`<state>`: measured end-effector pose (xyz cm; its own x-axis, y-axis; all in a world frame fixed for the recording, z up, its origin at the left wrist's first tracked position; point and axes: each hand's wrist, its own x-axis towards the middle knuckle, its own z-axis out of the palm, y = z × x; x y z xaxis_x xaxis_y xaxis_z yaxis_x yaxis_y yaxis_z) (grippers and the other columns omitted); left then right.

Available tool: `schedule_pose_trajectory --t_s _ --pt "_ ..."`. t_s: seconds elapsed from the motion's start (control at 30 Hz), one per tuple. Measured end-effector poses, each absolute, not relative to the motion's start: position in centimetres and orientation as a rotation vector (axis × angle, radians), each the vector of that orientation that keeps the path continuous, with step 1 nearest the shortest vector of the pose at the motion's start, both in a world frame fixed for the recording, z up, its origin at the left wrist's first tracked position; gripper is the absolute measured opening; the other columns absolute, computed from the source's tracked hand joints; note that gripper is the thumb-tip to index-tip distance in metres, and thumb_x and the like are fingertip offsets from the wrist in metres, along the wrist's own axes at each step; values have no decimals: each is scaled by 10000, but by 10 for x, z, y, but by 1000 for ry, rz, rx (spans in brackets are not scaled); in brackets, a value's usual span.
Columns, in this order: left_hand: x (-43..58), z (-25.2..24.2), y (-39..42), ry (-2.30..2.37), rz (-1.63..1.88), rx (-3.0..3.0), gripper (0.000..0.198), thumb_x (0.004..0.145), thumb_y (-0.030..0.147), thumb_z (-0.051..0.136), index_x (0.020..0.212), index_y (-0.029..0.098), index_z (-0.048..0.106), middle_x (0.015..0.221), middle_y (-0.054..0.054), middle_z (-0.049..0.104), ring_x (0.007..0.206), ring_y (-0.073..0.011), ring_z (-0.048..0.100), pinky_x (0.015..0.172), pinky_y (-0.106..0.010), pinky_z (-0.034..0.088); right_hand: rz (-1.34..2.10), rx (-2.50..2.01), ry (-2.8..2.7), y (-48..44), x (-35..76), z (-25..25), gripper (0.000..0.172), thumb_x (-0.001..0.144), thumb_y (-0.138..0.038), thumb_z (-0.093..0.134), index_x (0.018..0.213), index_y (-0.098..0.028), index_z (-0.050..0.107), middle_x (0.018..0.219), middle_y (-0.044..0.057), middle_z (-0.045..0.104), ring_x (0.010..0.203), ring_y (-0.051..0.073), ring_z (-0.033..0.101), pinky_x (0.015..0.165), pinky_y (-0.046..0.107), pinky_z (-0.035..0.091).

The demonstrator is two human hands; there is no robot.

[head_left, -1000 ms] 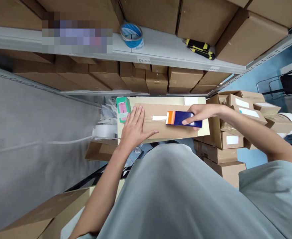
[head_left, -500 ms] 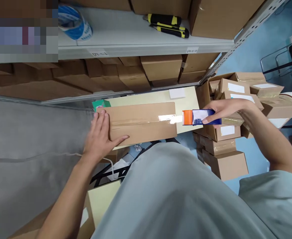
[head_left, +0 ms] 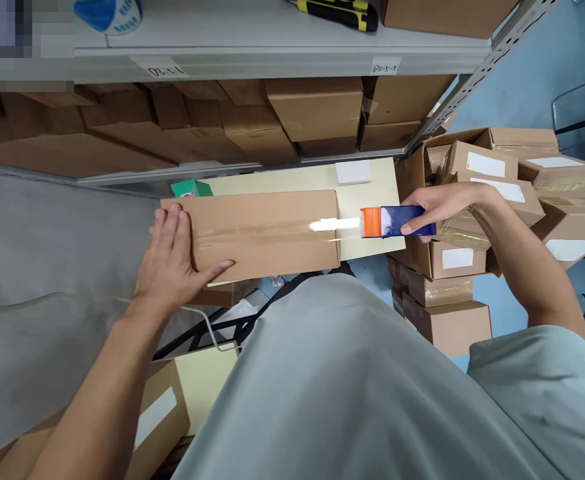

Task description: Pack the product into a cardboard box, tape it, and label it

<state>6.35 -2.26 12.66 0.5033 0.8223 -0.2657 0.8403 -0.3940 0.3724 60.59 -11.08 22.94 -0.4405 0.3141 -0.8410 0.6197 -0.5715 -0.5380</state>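
Observation:
A long brown cardboard box (head_left: 262,257) lies across a pale yellow tabletop (head_left: 372,247). My left hand (head_left: 170,260) rests on its left end with fingers spread, thumb on the top face. In my right hand (head_left: 432,210) is a tape dispenser (head_left: 400,220), blue with an orange front, held just off the box's right end. A shiny strip of clear tape (head_left: 348,223) stretches from the dispenser to the box's top, where it runs along the middle.
A green box (head_left: 192,189) and a white pad (head_left: 353,172) sit on the table. Behind stands a metal shelf (head_left: 272,65) with cartons, a utility knife (head_left: 340,13) and a blue tape roll (head_left: 110,15). On the right, several labelled boxes (head_left: 492,167) fill an open carton.
The box and my left hand have shifted left in view. My right hand still holds the dispenser off the right end, slightly higher in view. The whole scene has shifted with the head.

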Motion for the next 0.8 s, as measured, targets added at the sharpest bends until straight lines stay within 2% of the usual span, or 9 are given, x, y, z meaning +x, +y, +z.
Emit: schedule_pose_trajectory --t_s 0.27,0.37,0.43,0.5,0.6,0.7,0.8 --pt "68 131 -23 1379 -113 2301 1529 794 1136 266 1799 -7 121 1909 -257 59 1787 -423 -11 1446 -605 62 -1974 1589 1463 -116 609 210 608 786 -804 902 788 -215 752 684 30 729 656 180 637 639 328 459" --pt "69 130 -24 1385 -113 2302 1487 800 1127 265 1820 59 95 1919 -216 43 1788 -414 -23 1443 -624 70 -1766 1663 1570 -115 585 205 564 847 -744 885 731 -211 742 608 40 672 659 210 639 666 354 457" --pt "71 132 -26 1393 -125 2307 1433 827 1106 263 1831 102 70 1923 -193 36 1790 -405 -20 1440 -638 78 -1551 1743 1647 -118 560 208 488 889 -644 888 730 -206 744 631 71 682 743 270 695 739 387 483" --pt "73 133 -28 1399 -132 2312 1418 850 1085 257 1827 73 74 1917 -213 39 1791 -407 -15 1442 -626 76 -1311 1842 1743 -125 532 211 353 933 -521 868 827 -196 780 762 122 749 899 348 750 843 429 509" --pt "74 135 -31 1400 -132 2311 1440 863 1070 238 1803 -13 109 1905 -261 52 1789 -418 -17 1445 -605 74 -999 1941 1799 -135 498 206 182 991 -328 775 1060 -162 809 1073 221 815 1105 433 760 949 495 521" --pt "73 136 -32 1413 -133 2309 1366 900 1015 295 1810 11 117 1907 -245 81 1788 -427 14 1435 -645 99 -877 1983 1674 -142 486 190 186 995 -178 693 1147 -131 790 1221 282 808 1156 457 762 932 505 544" --pt "72 138 -34 1419 -138 2330 1269 944 932 366 1818 43 132 1902 -235 128 1783 -440 74 1421 -691 94 -830 2017 1623 -148 490 185 228 1044 -221 632 1198 -129 773 1260 301 801 1176 453 770 931 498 567"
